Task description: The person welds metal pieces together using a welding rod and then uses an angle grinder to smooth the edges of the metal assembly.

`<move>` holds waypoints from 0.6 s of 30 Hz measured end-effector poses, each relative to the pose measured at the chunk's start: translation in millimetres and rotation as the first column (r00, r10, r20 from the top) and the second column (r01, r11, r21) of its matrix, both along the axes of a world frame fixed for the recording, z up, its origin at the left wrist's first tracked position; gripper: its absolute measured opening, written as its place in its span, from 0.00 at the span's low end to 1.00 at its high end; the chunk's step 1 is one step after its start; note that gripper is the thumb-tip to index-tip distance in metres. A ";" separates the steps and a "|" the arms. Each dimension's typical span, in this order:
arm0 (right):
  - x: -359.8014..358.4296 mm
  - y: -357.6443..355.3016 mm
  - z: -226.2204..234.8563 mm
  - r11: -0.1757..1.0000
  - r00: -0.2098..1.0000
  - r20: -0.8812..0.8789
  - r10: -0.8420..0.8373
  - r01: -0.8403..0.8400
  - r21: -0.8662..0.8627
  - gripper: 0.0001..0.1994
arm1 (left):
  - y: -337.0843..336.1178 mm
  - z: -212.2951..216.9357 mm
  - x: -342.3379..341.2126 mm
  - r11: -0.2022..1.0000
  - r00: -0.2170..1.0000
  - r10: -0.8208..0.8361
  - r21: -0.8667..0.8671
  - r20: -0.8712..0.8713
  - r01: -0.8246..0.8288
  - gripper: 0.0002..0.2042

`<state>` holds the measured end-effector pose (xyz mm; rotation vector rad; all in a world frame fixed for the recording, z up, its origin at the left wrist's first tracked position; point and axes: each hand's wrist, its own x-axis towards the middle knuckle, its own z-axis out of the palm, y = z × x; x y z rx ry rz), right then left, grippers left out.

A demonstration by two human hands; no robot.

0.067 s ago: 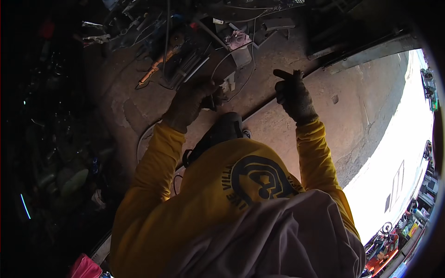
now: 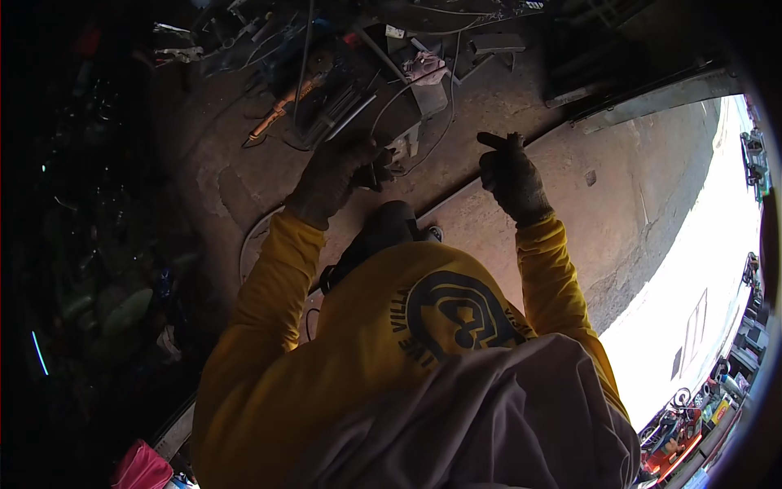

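Observation:
My left hand [image 2: 326, 179], in a dark work glove, is raised in front of my body. Its fingers are curled round something dark that I cannot make out, and a thin cable [image 2: 393, 103] passes just beyond it. My right hand [image 2: 515, 181], gloved too, is held up to the right over the floor. One finger or the thumb points left while the other fingers are folded in; shadow hides whether anything small is between them. The two hands are well apart.
On the concrete floor [image 2: 570, 191] ahead lie an orange-handled tool [image 2: 277, 114], metal bars [image 2: 350, 118] and a crumpled pink cloth [image 2: 425, 67]. A long thin bar or hose [image 2: 452, 196] crosses the floor. Dark clutter fills the left; strong daylight comes in at right.
My right hand has shifted slightly left and down in the picture. The floor items have slid a little rightward with the view. My left hand stays nearly where it was.

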<state>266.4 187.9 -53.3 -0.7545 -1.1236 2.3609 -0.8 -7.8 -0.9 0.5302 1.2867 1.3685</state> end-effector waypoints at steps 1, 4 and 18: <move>0.0 -50.7 -15.7 0.999 0.999 0.030 -0.019 0.020 -0.045 0.34 | -35.6 -5.8 -5.9 0.999 0.999 -0.019 -0.045 0.030 0.020 0.21; -29.6 -107.6 -15.7 0.995 0.987 0.147 0.064 -0.052 -0.088 0.29 | -78.8 -4.1 -22.3 0.999 0.998 0.051 0.006 0.044 -0.051 0.22; -368.7 -341.1 13.4 0.660 0.667 0.296 0.684 -0.738 0.140 0.23 | -377.6 -10.7 -203.5 0.916 0.916 0.401 -0.008 -0.033 -0.401 0.20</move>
